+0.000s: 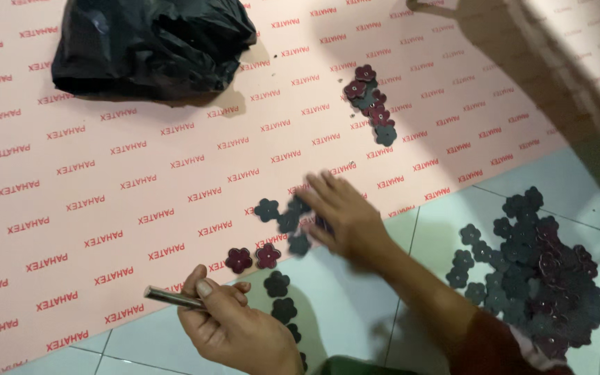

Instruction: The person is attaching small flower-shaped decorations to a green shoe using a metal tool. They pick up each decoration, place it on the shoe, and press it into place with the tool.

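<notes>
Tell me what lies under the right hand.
Dark flower-shaped cutouts on the pink sheet show around the right hand; whatever sits directly beneath its palm is covered.

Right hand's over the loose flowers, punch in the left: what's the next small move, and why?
Probably pinch one dark flower piece with the right hand and draw it toward the metal punch held in the left hand. The fingers are spread, blurred, with no piece visibly held yet.
</notes>
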A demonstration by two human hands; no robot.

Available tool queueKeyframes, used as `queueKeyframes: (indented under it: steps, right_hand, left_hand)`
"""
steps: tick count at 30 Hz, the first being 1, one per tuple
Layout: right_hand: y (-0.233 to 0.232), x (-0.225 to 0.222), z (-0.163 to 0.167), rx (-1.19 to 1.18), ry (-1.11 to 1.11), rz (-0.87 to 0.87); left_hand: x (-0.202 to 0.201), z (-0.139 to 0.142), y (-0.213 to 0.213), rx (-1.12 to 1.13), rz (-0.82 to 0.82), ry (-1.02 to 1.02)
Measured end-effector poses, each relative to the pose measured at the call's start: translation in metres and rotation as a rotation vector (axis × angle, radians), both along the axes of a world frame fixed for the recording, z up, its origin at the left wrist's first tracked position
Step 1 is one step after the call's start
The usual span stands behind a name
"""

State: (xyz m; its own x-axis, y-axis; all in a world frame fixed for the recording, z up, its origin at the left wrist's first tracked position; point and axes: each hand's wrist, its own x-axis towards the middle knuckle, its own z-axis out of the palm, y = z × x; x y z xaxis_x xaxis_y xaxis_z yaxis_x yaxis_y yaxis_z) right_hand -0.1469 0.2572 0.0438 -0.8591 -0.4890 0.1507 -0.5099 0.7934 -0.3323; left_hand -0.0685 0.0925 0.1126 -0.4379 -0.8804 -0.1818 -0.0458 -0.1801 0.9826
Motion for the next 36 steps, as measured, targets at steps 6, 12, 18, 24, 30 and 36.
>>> queueKeyframes:
  steps: [6, 12, 18, 24, 30, 36]
  right_hand:
    - [-0.007, 0.087, 0.018, -0.017, -0.093, -0.084]
    - [0.016, 0.118, 0.019, -0.204, -0.241, -0.204]
    - [0.05, 0.142, 0.024, -0.4, -0.277, -0.706]
    - [0.041, 0.15, 0.02, -0.187, -0.116, -0.545]
    - [0.035, 0.146, 0.022, -0.214, -0.06, -0.553]
    - [0.04, 0.143, 0.016, -0.195, -0.089, -0.621]
  left_hand:
    - [0.006, -0.002, 0.001, 0.012, -0.059, 0.066]
    - [0.007, -0.007, 0.0, 0.059, -0.058, 0.119]
    - [0.006, -0.009, -0.001, 0.055, -0.07, 0.121]
    - [0.008, -0.004, 0.003, 0.015, -0.106, 0.094]
    - [0.009, -0.002, 0.006, 0.021, -0.108, 0.099]
    - [0.01, -0.005, 0.006, 0.02, -0.117, 0.102]
